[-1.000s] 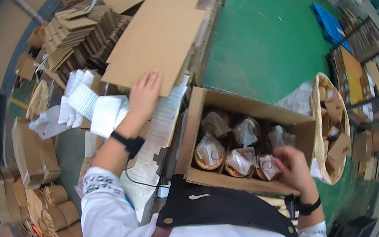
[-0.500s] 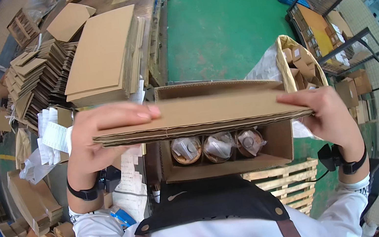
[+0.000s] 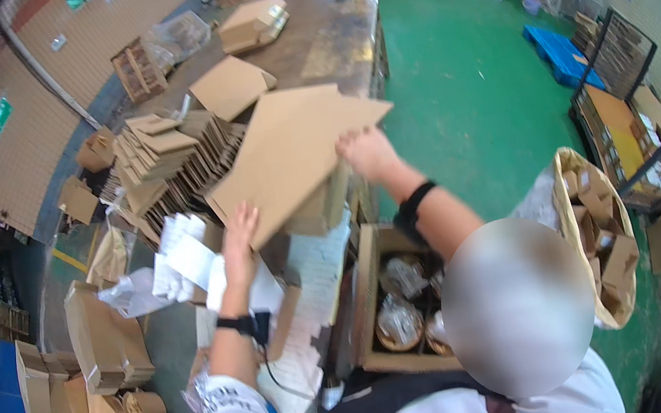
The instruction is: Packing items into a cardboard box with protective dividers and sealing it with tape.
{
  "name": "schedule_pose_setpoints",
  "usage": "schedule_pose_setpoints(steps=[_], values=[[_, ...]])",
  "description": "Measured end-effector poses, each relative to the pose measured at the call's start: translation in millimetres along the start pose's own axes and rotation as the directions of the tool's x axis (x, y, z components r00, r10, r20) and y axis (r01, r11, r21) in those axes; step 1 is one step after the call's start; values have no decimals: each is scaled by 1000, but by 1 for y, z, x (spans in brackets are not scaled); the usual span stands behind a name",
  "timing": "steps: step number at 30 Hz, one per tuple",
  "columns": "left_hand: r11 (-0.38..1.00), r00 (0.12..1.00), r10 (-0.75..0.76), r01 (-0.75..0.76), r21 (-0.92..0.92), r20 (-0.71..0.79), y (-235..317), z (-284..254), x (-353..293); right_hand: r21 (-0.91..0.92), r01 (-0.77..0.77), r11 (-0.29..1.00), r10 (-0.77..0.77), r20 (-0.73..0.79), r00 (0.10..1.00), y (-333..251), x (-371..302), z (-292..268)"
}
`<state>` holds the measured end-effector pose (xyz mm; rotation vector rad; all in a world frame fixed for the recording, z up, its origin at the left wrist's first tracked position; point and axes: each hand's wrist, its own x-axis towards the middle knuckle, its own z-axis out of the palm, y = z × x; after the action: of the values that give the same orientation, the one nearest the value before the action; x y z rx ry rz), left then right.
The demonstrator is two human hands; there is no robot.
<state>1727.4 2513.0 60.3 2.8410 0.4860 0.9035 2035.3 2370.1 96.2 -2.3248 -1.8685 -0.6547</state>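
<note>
A flat brown cardboard sheet (image 3: 299,146) lies tilted over the stack of flat cardboard (image 3: 322,208) on the table. At its near left corner, the fingers of my left hand (image 3: 238,231) grip the edge. My right hand (image 3: 368,155) is closed on the sheet's right edge, that arm reaching across the open carton. How many sheets are in my hands cannot be made out. Below my right forearm stands the open cardboard carton (image 3: 369,274), holding several round containers with clear plastic wrapping (image 3: 400,319). A blurred round patch hides the carton's right part.
Leaning folded cardboard pieces (image 3: 167,159) crowd the table's left side, near white papers (image 3: 188,259). A yellow-rimmed sack (image 3: 577,254) of cardboard pieces stands at right, below a wheeled rack (image 3: 594,121). A blue pallet (image 3: 562,56) lies on the green floor.
Both hands have carried the cardboard from above the open carton to the left, onto the stack on the table. My view has turned left, and the carton's contents show more.
</note>
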Motion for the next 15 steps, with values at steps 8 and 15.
schedule_pose_setpoints(steps=[8, 15], values=[[962, 988, -143, 126, 243, 55, -12, 31, -5, 73, -12, 997, 45, -480, 876, 74, -21, -85], [981, 916, -196, 182, 73, 349, 30, 17, 12, 538, -379, 753, 516, -124, 848, 70, -209, -277]])
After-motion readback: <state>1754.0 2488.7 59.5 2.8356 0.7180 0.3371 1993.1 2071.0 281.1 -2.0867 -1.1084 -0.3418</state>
